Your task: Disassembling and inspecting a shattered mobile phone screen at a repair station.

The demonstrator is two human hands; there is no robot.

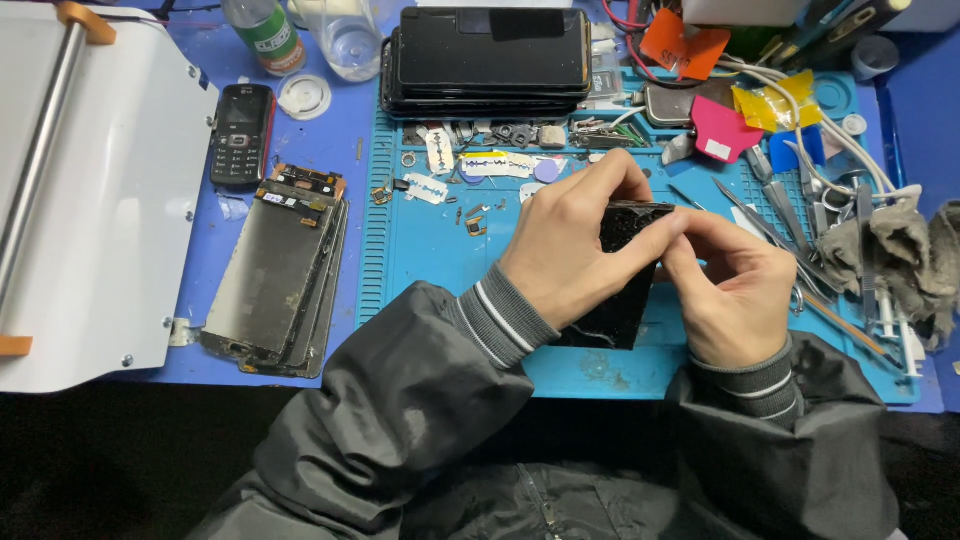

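Both hands, L [570, 250] & R [735, 290], clenched on cracked black screen [615, 310]; long axis near-vertical, top tilted right

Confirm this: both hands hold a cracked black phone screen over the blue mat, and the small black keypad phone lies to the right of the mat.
One slip. The head view shows the keypad phone left of the blue mat, not right. Both the left hand and right hand do hold the cracked black screen over it.

A blue tabletop [330, 140] carries a teal work mat [430, 250], a black keypad phone [241, 133], stacked phone screens [275, 275], a white machine [100, 200], two bottles [310, 35] and grey rags [900, 250]
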